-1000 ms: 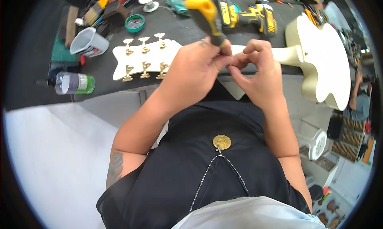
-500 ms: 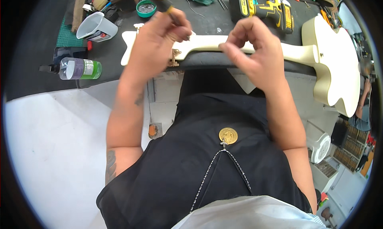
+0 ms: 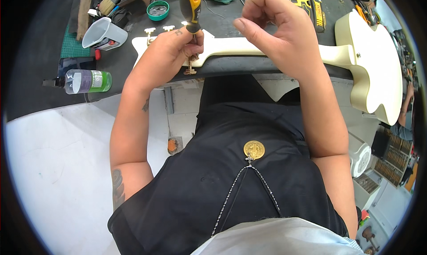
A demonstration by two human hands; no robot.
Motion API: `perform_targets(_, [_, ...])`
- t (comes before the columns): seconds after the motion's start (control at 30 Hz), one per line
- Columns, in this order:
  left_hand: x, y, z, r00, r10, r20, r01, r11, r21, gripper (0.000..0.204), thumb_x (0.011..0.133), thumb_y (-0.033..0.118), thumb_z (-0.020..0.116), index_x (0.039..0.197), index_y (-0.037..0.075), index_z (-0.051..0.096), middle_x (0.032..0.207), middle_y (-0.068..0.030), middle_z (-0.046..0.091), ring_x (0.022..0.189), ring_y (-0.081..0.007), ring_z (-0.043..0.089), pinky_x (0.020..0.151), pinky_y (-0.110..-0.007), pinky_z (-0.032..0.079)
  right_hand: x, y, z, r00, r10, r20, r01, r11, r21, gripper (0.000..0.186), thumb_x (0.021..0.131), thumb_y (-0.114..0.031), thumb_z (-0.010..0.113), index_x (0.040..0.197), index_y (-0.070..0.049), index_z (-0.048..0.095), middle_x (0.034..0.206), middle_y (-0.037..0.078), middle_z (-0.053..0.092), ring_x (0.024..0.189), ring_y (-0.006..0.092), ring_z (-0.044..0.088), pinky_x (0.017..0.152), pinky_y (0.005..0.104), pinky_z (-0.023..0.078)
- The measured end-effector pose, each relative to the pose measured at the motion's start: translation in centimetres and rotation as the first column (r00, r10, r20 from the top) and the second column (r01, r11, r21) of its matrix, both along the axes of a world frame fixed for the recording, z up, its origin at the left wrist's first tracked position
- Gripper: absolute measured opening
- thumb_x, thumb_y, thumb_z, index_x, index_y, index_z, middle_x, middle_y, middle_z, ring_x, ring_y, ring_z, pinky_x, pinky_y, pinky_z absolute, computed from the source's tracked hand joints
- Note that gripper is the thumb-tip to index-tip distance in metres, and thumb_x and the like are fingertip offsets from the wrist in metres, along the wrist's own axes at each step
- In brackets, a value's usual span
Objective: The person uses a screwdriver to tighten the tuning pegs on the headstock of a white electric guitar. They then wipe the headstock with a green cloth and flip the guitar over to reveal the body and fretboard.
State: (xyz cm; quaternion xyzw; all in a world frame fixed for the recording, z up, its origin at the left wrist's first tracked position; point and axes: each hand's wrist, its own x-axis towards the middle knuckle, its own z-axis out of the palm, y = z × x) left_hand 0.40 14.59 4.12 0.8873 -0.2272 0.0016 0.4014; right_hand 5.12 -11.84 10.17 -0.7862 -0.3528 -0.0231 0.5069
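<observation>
Overhead view: cream electric guitar [image 3: 378, 55], back up, across dark table [image 3: 40, 99], w/ headstock [image 3: 141, 44] at L and body at R, partly past near edge. Grasping in L hand [image 3: 167, 55]: yellow-and-black screwdriver [image 3: 191, 6], approx. upright, handle on top, fingers low round shaft, tip down by gold-coloured tuning machine [image 3: 190, 71] at headstock's near edge; contact w/ any screw hidden by fingers, thus unclear. Holding nothing visible in R hand [image 3: 282, 32]: raised over neck, thumb apart from loosely curled fingers, i.e. released.

Done, as judged: tuning machines apparently in place, w/ far-edge pegs [image 3: 150, 31] showing beyond L hand. In progress, prob.: driver work at one near-edge machine. Left: uncertain; no. of seated screws unreadable beneath L hand, as are other near-edge machines.

Nearby: teal dish [image 3: 158, 19] w/ small contents, beyond headstock; cordless drill [image 3: 313, 8], yellow-and-black, beyond R hand; translucent bucket [image 3: 104, 35] and spray bottle [image 3: 89, 81] w/ green liquid, both L of headstock.
</observation>
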Motion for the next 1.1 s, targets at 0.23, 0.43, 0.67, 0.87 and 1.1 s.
perform_targets(0.23, [-0.1,-0.2,0.1,0.999,-0.012,-0.038,0.011,1.000,-0.009,0.019,0.095,-0.007,0.061,0.113,0.001,0.061,0.087,-0.0113,0.066,0.081,-0.0259,0.064,0.076,-0.036,0.054,3.2,2.1,0.5,0.867,0.341,0.365,-0.434,0.875,0.215,0.035,0.087,-0.001,0.070,0.121,-0.001,0.064,0.102,0.013,0.067,0.087,0.0233,0.067,0.077,0.0348,0.055])
perform_targets(0.43, [0.1,-0.1,0.0,0.997,-0.071,-0.009,0.071,0.997,0.004,0.023,0.094,-0.012,0.057,0.113,0.002,0.059,0.086,-0.0102,0.062,0.079,-0.0249,0.060,0.076,-0.035,0.052,4.0,2.1,4.8,0.757,0.466,0.457,-0.436,0.882,-0.178,0.025,0.085,0.002,0.067,0.109,-0.001,0.072,0.101,0.015,0.069,0.086,0.0317,0.069,0.076,0.0393,0.057])
perform_targets(0.67, [-0.2,0.3,0.0,0.994,-0.077,0.081,0.067,0.991,0.115,0.023,0.089,-0.013,0.058,0.108,0.000,0.062,0.084,-0.0148,0.064,0.079,-0.0299,0.062,0.077,-0.038,0.053,3.4,2.9,8.9,0.680,0.593,0.432,-0.171,0.701,-0.693,0.014,0.084,-0.003,0.071,0.097,0.003,0.070,0.090,0.018,0.070,0.082,0.0319,0.070,0.073,0.0406,0.056])
perform_targets(0.87, [-0.6,-0.1,1.0,0.999,-0.048,-0.001,0.047,0.995,0.083,0.019,0.090,-0.009,0.061,0.106,-0.001,0.065,0.087,-0.0167,0.067,0.080,-0.0329,0.066,0.074,-0.039,0.052,1.6,3.1,8.9,0.699,0.487,0.524,-0.118,0.801,-0.588,0.012,0.084,-0.009,0.071,0.085,0.003,0.070,0.074,0.016,0.068,0.071,0.0340,0.070,0.066,0.0413,0.057])
perform_targets(1.1, [0.0,-0.2,0.9,0.998,-0.068,0.006,0.067,0.995,0.077,0.013,0.089,-0.007,0.064,0.101,-0.002,0.065,0.085,-0.0165,0.068,0.080,-0.0342,0.065,0.074,-0.040,0.053,2.3,2.2,10.0,0.460,0.661,0.592,-0.141,0.713,-0.687,0.013,0.078,-0.006,0.074,0.085,0.004,0.070,0.073,0.016,0.069,0.071,0.0351,0.071,0.068,0.0386,0.059])
